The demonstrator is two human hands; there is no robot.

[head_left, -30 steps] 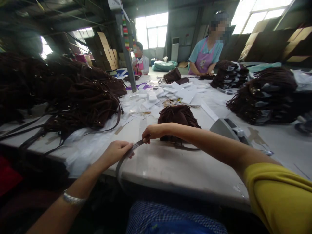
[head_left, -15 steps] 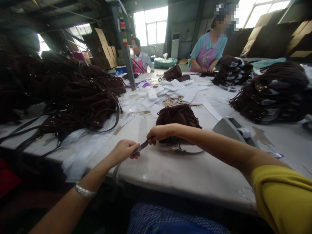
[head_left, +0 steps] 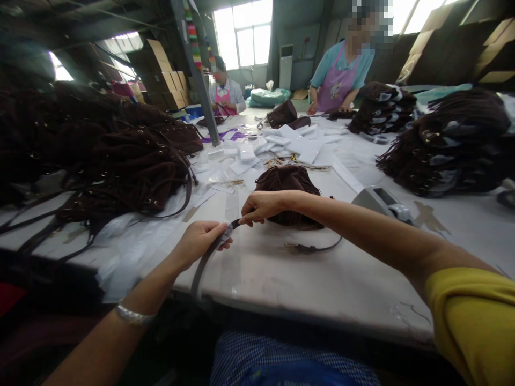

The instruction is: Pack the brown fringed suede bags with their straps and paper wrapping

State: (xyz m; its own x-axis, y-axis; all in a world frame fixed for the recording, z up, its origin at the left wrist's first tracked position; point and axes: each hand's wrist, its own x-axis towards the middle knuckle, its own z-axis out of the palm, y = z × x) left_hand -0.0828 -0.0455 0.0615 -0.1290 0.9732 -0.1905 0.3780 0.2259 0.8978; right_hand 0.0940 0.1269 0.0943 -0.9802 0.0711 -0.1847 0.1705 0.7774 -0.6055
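My left hand (head_left: 200,242) is closed round a dark strap (head_left: 201,268) with a clear wrapping on it. The strap hangs down over the table's near edge. My right hand (head_left: 259,207) pinches the same strap a little further along, just in front of a brown fringed suede bag (head_left: 286,185) lying on the white table (head_left: 306,279). Another strap end (head_left: 311,247) from the bag curls on the table to the right of my hands.
A heap of brown bags (head_left: 120,155) fills the left side, and stacked fringed bags (head_left: 450,145) lie at the right. White paper pieces (head_left: 277,145) litter the middle. A grey tool (head_left: 382,201) lies near my right forearm. Two people (head_left: 341,69) work at the far end.
My hands have stayed on the strap and drawn closer together. The left hand has slid up along it and the strap now hangs lower over the edge.
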